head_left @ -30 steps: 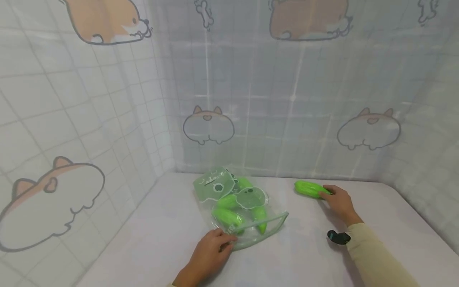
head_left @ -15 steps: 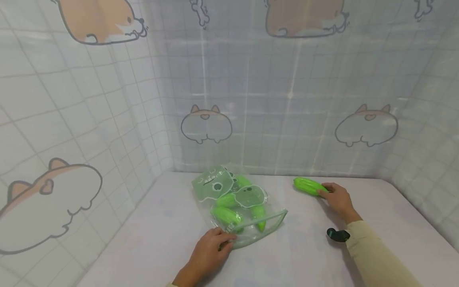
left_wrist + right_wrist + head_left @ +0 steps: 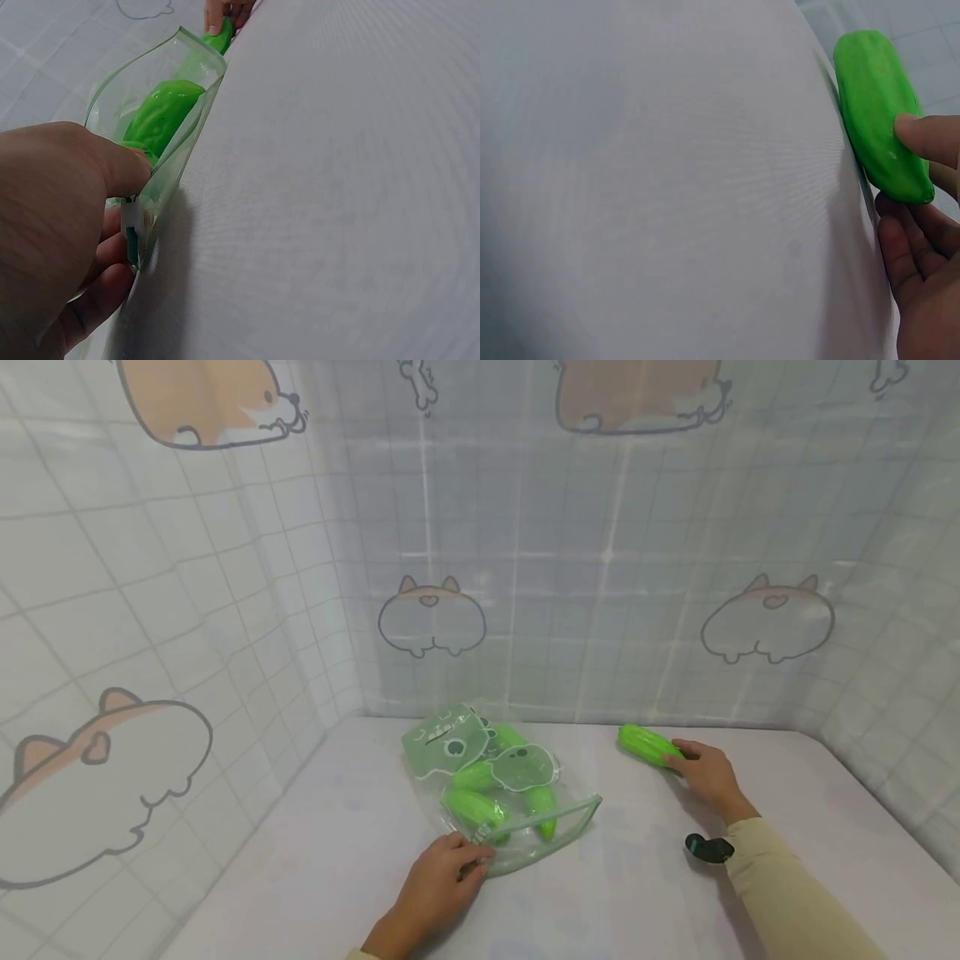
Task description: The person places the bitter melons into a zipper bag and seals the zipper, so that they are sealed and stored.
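Observation:
In the head view my left hand (image 3: 441,883) pinches the near-left corner of a clear zip bag (image 3: 453,739) with green cartoon printing. A white-and-green zip slider (image 3: 132,229) shows by those fingers in the left wrist view. The bag lies with its mouth parted toward me, and several bright green gourd-shaped vegetables (image 3: 474,810) are inside. To the right, my right hand (image 3: 708,778) holds another green gourd-shaped vegetable (image 3: 647,745) by its near, pointed end. Its thumb (image 3: 930,139) is on top, with the fingers beneath and beside it. Whether it touches the table is unclear.
A white table (image 3: 600,893) carries everything. Curtains with a grid and cartoon dogs (image 3: 431,622) enclose its back and sides. A black device (image 3: 708,848) sits at the right sleeve's cuff (image 3: 750,839).
The far end of the vegetable in my right hand has swung slightly away and to the right. The head view has shifted a little. My left hand and the bag stay in place.

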### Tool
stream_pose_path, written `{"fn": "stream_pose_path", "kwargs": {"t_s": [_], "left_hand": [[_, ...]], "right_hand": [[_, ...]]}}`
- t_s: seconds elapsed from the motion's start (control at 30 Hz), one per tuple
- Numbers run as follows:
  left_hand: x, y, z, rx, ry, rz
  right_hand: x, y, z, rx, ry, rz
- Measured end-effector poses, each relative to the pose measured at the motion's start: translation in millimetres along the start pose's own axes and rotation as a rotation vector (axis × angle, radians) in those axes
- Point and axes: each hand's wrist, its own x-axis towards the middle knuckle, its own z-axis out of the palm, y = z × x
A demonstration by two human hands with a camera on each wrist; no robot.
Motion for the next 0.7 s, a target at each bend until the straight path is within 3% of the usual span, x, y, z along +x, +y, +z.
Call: {"fn": "stream_pose_path", "kwargs": {"t_s": [0.37,0.7], "left_hand": [[-0.9,-3.2,3.0,0.006,0.023,0.027],[-1.0,-2.3,3.1,-0.004,0.009,0.002]], "right_hand": [[-1.5,-2.8,-0.6,0.0,0.005,-0.001],[-1.8,4.5,3.4,0.023,0.024,0.015]]}}
